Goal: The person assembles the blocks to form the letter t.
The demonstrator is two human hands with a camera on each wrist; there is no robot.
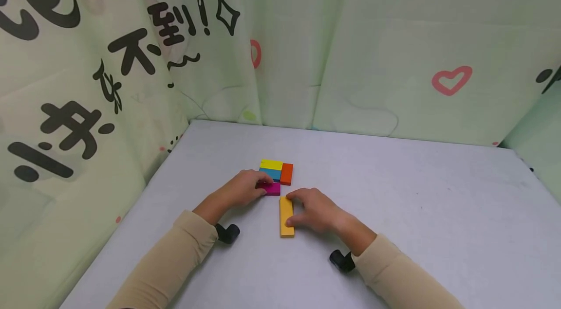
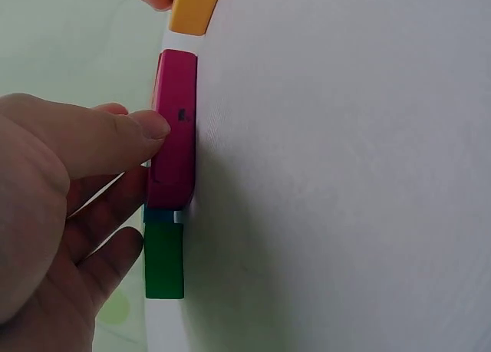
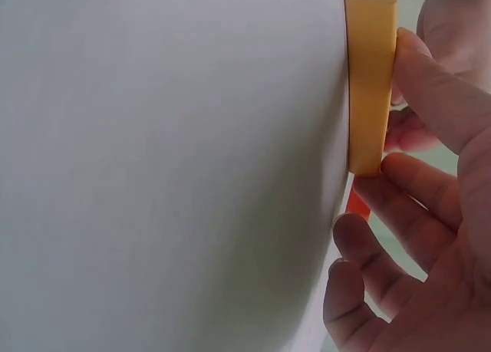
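Note:
In the head view my left hand (image 1: 245, 186) holds a magenta block (image 1: 272, 189). The left wrist view shows its thumb on the block's near face and the other fingers behind. A green block (image 2: 164, 261) is close to those fingers; my hand hides it from the head camera. My right hand (image 1: 316, 210) grips a longer yellow-orange block (image 1: 286, 219), thumb toward its near end and a fingertip at its far end. That block (image 3: 371, 83) lies flat on the table, just nearer to me than the magenta one.
Beyond the magenta block, a yellow block (image 1: 271, 164) and a blue block (image 1: 270, 173) lie together, with an orange-red block (image 1: 286, 174) against their right side. All lie on a white table (image 1: 394, 202). A pale green printed curtain (image 1: 394, 56) hangs behind and at the left.

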